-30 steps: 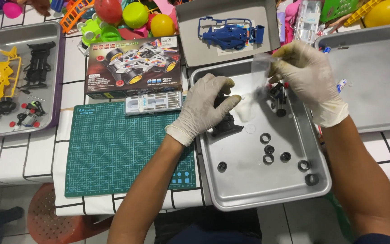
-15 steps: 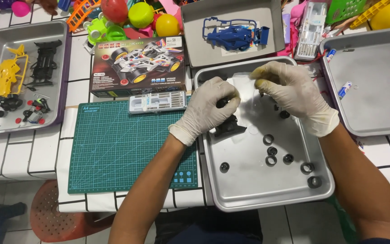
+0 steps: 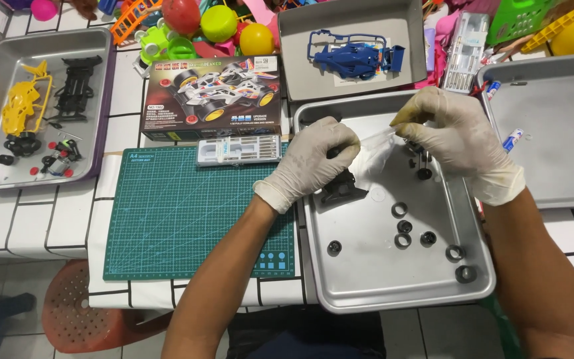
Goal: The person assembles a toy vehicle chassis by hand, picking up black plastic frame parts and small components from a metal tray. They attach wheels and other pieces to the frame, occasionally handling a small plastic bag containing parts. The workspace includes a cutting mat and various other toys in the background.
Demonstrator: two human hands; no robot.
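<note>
Seven black wheels lie loose in the metal tray.

Four metal trays, seven loose black wheels, one green cutting mat, one kit box.

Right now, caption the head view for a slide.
Gloved left hand and right hand stretch a clear bag over a steel tray of black wheels.
</note>
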